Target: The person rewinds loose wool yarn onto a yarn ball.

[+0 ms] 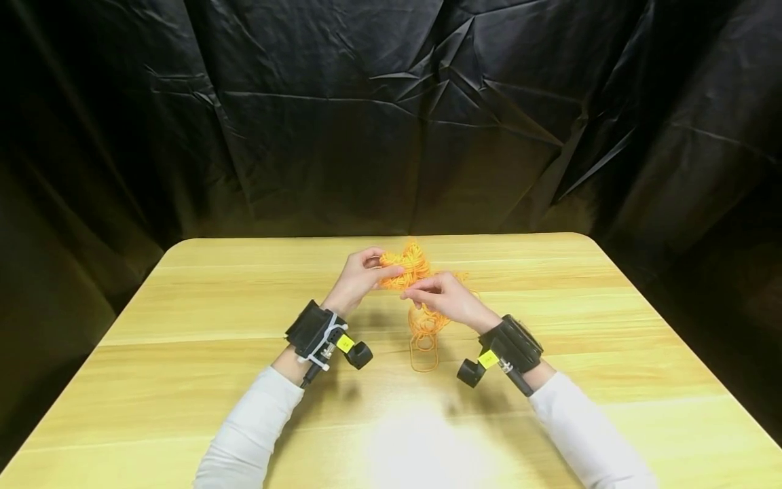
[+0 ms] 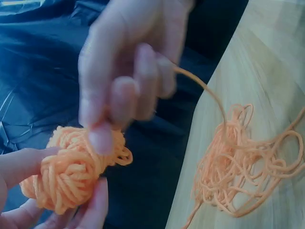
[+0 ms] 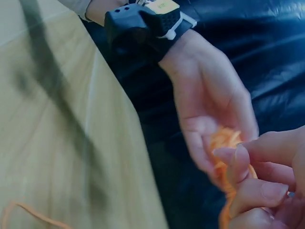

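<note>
A wound bundle of orange yarn (image 1: 411, 261) is gripped between the thumb and fingers of my left hand (image 1: 359, 277), raised over the far middle of the table. Close against it on the right, my right hand (image 1: 451, 299) has thumb and forefinger pinched together on the yarn. In the left wrist view a single strand (image 2: 206, 87) runs from the curled right fingers down to a loose tangle of yarn (image 2: 228, 164) on the table. The right wrist view shows the bundle (image 3: 224, 138) partly hidden behind the right fingers.
The light wooden table (image 1: 183, 380) carries the loose yarn loops (image 1: 424, 353) below the hands. Behind it hangs a black sheet (image 1: 342, 156). Each wrist wears a strapped black camera mount (image 1: 314, 329).
</note>
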`<state>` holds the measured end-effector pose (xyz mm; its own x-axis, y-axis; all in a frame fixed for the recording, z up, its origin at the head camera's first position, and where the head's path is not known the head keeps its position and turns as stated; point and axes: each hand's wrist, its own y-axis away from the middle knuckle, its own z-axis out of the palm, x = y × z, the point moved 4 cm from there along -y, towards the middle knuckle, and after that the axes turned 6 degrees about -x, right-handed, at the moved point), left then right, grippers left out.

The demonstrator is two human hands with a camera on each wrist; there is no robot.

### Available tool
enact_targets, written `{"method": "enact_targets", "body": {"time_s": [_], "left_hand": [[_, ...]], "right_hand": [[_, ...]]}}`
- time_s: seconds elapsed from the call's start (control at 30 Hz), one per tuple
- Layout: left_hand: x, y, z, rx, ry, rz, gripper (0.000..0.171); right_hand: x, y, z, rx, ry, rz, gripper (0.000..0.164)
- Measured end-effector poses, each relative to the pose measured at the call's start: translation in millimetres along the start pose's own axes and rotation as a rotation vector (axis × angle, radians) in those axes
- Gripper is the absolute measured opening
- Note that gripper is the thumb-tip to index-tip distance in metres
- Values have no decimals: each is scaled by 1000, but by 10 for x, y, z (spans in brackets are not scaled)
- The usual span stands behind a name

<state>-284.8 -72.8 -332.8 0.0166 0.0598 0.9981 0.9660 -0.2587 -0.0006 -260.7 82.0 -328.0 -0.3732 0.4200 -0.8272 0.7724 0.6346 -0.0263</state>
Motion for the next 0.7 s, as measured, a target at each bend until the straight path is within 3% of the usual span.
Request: {"method": "enact_targets", "body": {"time_s": [0.17, 0.37, 0.53, 0.7], "left_hand": [[-11, 7, 18, -22, -2, 1, 38], [-16, 22, 17, -19, -101, -44, 44], [-17, 23, 51, -73, -128, -52, 38], [-22, 23, 78, -127, -130, -49, 41]], "right_hand": [[-168, 39, -85, 5, 88, -52, 16], [-304, 65, -246, 55, 68, -63, 17], [-385, 73, -414, 112, 7, -56, 19], [-391, 33, -584, 201, -136, -85, 23]]}}
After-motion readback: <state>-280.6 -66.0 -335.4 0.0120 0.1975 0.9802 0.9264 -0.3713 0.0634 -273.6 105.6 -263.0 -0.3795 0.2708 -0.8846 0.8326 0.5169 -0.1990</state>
